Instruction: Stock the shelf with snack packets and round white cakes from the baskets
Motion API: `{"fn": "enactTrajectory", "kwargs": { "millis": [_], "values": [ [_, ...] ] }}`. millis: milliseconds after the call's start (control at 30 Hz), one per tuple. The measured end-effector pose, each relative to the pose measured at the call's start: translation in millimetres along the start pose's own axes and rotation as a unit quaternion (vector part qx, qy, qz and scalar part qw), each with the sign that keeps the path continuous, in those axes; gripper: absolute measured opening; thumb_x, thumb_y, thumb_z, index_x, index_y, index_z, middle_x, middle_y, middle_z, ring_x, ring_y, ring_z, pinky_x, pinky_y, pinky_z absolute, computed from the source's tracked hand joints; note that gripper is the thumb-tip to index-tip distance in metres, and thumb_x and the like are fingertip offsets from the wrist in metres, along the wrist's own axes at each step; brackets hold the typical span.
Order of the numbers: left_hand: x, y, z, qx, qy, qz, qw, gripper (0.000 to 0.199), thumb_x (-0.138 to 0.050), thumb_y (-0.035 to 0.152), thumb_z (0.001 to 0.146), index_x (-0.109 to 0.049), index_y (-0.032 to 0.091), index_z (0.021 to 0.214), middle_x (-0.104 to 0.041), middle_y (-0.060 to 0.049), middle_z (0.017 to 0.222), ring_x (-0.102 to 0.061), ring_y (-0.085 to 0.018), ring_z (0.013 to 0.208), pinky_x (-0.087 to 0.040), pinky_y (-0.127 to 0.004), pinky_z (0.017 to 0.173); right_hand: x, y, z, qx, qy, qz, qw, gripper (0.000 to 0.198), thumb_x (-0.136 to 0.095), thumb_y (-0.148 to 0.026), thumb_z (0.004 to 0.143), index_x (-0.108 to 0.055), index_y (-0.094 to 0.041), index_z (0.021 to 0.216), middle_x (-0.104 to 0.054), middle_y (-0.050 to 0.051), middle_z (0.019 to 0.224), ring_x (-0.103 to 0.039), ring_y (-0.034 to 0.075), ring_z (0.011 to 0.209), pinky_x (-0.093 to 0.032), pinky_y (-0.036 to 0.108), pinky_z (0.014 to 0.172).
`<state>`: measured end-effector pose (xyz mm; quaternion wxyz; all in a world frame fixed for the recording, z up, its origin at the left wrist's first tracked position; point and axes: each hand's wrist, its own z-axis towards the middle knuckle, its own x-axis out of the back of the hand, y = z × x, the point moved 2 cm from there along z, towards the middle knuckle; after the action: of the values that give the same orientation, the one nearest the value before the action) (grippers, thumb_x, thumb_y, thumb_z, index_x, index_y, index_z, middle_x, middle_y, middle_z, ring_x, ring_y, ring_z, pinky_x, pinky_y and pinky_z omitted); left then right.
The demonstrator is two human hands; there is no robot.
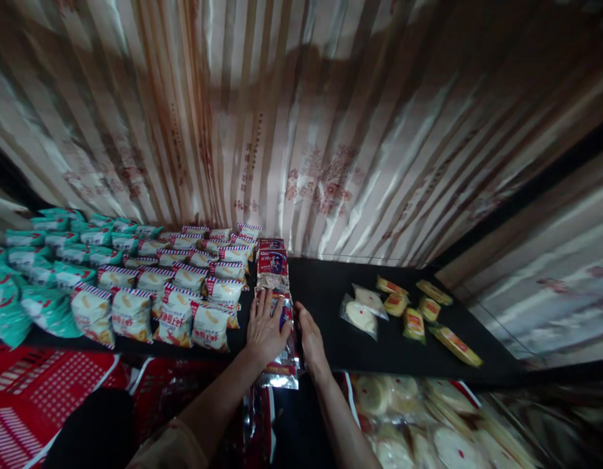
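The person's left hand (266, 329) lies palm down on a row of blue-and-red packets (272, 262), fingers spread flat and closed around nothing. The right hand (311, 335) stands along the row's right side, fingers extended and gripping nothing – whether it touches the packets or sits just beside them cannot be told. The row runs from far to near on a black shelf (325, 286), its packets overlapping, and the silver end of the nearest packet reaches the shelf's near edge.

Just left of the row, white snack bags (171, 316) stand in several lines, with teal bags (51, 312) farther left. Right of the hands, well apart from them, lie 2 clear-wrapped pale rounds (360, 318) and then 6 yellow packs (413, 324), loosely scattered. A printed, pleated curtain (262, 130) hangs along the far side. Below the shelf, near left, is a red basket (37, 391); near right, more wrapped pale rounds (450, 446) fill a container – its full shape is hidden
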<state>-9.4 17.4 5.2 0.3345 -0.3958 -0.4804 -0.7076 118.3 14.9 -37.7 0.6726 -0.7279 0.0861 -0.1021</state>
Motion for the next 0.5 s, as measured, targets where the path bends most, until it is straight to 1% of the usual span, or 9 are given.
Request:
{"fn": "enactTrajectory", "kwargs": {
  "millis": [67,167,233,300,333,400,433,467,500],
  "values": [
    [4,2,0,-0.009,0.013,-0.001,1.0,0.053,-0.045,0.039,0.087,-0.042,0.018,0.135,-0.029,-0.012,0.149,-0.02,-0.029,0.139,-0.019,-0.051,0.112,-1,-5,-8,-0.013,0.02,0.025,0.999,0.069,-0.048,-0.065,0.077,-0.056,-0.015,0.123,-0.053,0.011,0.132,-0.046,0.024,0.124,-0.031,0.04,0.108],
    [15,4,-5,-0.026,0.042,-0.018,0.999,0.049,-0.046,0.034,0.087,-0.047,0.012,0.13,-0.034,-0.016,0.146,-0.022,-0.03,0.138,-0.023,-0.05,0.111,1,-12,-26,0.004,0.084,0.048,0.995,0.067,-0.05,-0.062,0.076,-0.054,-0.014,0.124,-0.053,0.013,0.131,-0.049,0.026,0.121,-0.034,0.043,0.105],
    [26,2,-19,-0.047,0.073,-0.057,0.995,0.04,-0.04,0.028,0.089,-0.053,0.009,0.122,-0.046,-0.016,0.137,-0.033,-0.027,0.133,-0.031,-0.045,0.109,4,-16,-47,0.042,0.137,0.058,0.988,0.063,-0.049,-0.057,0.079,-0.052,-0.014,0.125,-0.054,0.014,0.129,-0.052,0.026,0.116,-0.039,0.043,0.1],
    [36,-3,-45,-0.081,0.098,-0.113,0.985,0.035,-0.032,0.022,0.091,-0.058,0.011,0.112,-0.058,-0.013,0.121,-0.047,-0.021,0.121,-0.038,-0.038,0.104,6,-19,-75,0.089,0.168,0.059,0.98,0.055,-0.048,-0.051,0.083,-0.051,-0.016,0.124,-0.058,0.014,0.123,-0.057,0.025,0.109,-0.043,0.041,0.094],
    [39,-7,-62,-0.098,0.104,-0.143,0.979,0.035,-0.03,0.02,0.091,-0.06,0.013,0.108,-0.062,-0.011,0.113,-0.052,-0.019,0.113,-0.041,-0.035,0.1,6,-20,-91,0.105,0.168,0.058,0.979,0.05,-0.048,-0.048,0.084,-0.051,-0.017,0.123,-0.061,0.013,0.118,-0.059,0.024,0.104,-0.045,0.04,0.091],
    [41,-17,-102,-0.111,0.094,-0.185,0.972,0.031,-0.032,0.019,0.09,-0.061,0.016,0.101,-0.065,-0.009,0.101,-0.057,-0.018,0.102,-0.045,-0.032,0.094,2,-20,-124,0.113,0.131,0.048,0.984,0.041,-0.048,-0.044,0.086,-0.056,-0.019,0.117,-0.066,0.01,0.103,-0.063,0.021,0.091,-0.049,0.036,0.082],
    [38,-25,-121,-0.096,0.08,-0.199,0.972,0.03,-0.032,0.019,0.09,-0.062,0.017,0.098,-0.065,-0.009,0.097,-0.058,-0.017,0.097,-0.047,-0.031,0.089,-3,-18,-140,0.106,0.099,0.037,0.989,0.036,-0.048,-0.044,0.086,-0.059,-0.02,0.11,-0.068,0.008,0.095,-0.064,0.02,0.084,-0.05,0.034,0.077],
    [32,-33,-140,-0.069,0.045,-0.207,0.975,0.03,-0.032,0.019,0.089,-0.062,0.018,0.096,-0.065,-0.008,0.095,-0.059,-0.017,0.094,-0.049,-0.03,0.085,-10,-15,-153,0.092,0.055,0.02,0.994,0.033,-0.047,-0.044,0.086,-0.062,-0.02,0.103,-0.069,0.007,0.087,-0.063,0.019,0.077,-0.05,0.032,0.073],
    [24,-44,-156,-0.015,0.002,-0.205,0.979,0.029,-0.034,0.019,0.089,-0.062,0.02,0.094,-0.065,-0.007,0.094,-0.06,-0.017,0.092,-0.049,-0.029,0.083,-19,-11,-165,0.071,-0.002,-0.004,0.997,0.033,-0.047,-0.045,0.086,-0.065,-0.021,0.098,-0.069,0.006,0.081,-0.063,0.019,0.073,-0.05,0.031,0.069]
  ]
}}
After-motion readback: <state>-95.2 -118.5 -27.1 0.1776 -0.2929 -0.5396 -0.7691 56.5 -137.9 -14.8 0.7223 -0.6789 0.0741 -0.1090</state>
